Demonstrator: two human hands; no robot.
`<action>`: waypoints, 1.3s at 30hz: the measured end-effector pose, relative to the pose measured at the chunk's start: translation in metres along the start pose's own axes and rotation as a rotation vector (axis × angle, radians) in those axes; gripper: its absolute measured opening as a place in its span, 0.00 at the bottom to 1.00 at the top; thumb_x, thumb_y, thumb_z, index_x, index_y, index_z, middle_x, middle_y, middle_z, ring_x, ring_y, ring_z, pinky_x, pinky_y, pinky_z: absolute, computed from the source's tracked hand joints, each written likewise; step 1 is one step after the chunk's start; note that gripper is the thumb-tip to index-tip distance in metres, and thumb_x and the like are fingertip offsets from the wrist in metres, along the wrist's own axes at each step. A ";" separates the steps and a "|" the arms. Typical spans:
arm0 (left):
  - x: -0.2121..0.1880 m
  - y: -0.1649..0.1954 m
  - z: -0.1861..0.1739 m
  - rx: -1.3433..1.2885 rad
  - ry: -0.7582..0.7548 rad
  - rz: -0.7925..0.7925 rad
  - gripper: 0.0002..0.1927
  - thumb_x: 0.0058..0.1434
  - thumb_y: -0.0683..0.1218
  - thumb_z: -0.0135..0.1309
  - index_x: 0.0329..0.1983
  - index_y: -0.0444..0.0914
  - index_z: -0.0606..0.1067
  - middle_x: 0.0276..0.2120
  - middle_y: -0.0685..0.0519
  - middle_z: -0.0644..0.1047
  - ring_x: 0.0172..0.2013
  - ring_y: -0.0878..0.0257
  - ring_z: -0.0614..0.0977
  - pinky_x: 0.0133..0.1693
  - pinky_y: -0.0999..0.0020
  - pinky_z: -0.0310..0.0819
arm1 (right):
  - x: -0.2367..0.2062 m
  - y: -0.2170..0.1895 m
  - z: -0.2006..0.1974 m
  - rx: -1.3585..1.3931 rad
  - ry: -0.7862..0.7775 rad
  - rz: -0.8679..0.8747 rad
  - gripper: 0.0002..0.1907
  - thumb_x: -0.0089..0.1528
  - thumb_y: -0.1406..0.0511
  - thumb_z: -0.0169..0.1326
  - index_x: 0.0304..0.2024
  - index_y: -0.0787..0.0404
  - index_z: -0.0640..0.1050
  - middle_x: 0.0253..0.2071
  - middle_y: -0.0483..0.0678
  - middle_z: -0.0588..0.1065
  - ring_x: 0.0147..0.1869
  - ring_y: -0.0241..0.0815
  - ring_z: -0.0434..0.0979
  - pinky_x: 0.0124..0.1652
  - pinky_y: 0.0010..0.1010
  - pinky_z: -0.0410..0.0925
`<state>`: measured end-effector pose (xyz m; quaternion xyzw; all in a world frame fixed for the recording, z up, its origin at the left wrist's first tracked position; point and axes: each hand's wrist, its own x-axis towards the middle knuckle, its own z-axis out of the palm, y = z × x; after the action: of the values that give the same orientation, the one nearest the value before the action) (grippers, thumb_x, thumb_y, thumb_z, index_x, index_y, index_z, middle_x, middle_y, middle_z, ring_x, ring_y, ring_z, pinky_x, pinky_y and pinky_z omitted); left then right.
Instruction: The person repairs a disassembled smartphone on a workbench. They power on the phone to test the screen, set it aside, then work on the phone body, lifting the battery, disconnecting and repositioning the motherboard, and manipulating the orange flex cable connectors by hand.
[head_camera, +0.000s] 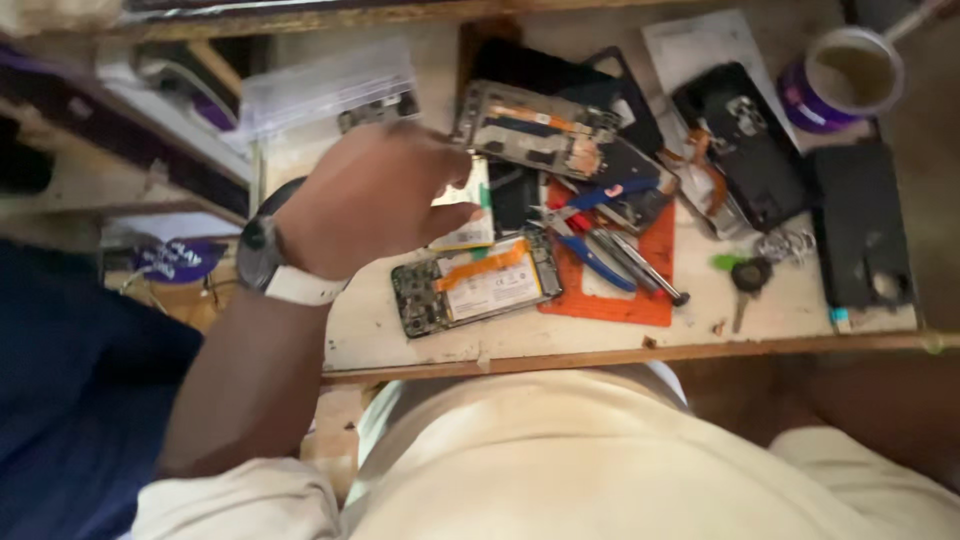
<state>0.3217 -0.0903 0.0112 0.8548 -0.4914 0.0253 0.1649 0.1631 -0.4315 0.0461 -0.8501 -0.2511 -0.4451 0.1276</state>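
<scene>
Our left hand (365, 205) pinches one flat white-and-green battery (466, 215); two opened phones with exposed boards (475, 285) lie on the tabletop (700, 325).

An orange rectangular rubber work mat (640, 290) is seen on the pale, scuffed wooden bench top (560, 335). Blue-handled metal pliers (590, 250) are laid across it. An orange ribbon strip crosses the white battery of the opened dark phone (478, 285). A purple-banded white round cup (842, 80) is shown, and a black-cased wristwatch with white strap (275, 262).
</scene>
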 end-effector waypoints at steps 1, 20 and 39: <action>0.005 0.002 0.000 0.002 -0.028 0.003 0.14 0.57 0.52 0.64 0.36 0.37 0.80 0.32 0.46 0.81 0.38 0.45 0.81 0.39 0.49 0.73 | -0.001 -0.002 -0.003 0.008 -0.019 -0.012 0.06 0.65 0.69 0.62 0.43 0.64 0.80 0.40 0.53 0.78 0.43 0.46 0.79 0.43 0.40 0.73; -0.022 -0.025 -0.025 0.010 0.172 0.117 0.14 0.55 0.50 0.67 0.37 0.37 0.79 0.33 0.46 0.80 0.38 0.44 0.81 0.39 0.49 0.73 | 0.033 0.004 0.115 -0.014 -0.386 -0.010 0.17 0.65 0.62 0.72 0.49 0.64 0.81 0.46 0.54 0.79 0.48 0.50 0.81 0.47 0.38 0.74; -0.012 -0.023 -0.018 0.116 0.255 0.047 0.16 0.55 0.52 0.69 0.33 0.36 0.77 0.31 0.47 0.79 0.35 0.46 0.81 0.37 0.50 0.73 | -0.005 0.021 0.148 0.010 -0.580 0.255 0.55 0.51 0.51 0.77 0.71 0.69 0.66 0.57 0.61 0.76 0.60 0.60 0.76 0.58 0.49 0.68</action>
<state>0.3375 -0.0641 0.0194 0.8410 -0.4842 0.1658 0.1755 0.2747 -0.3850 -0.0424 -0.9655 -0.1707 -0.1634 0.1096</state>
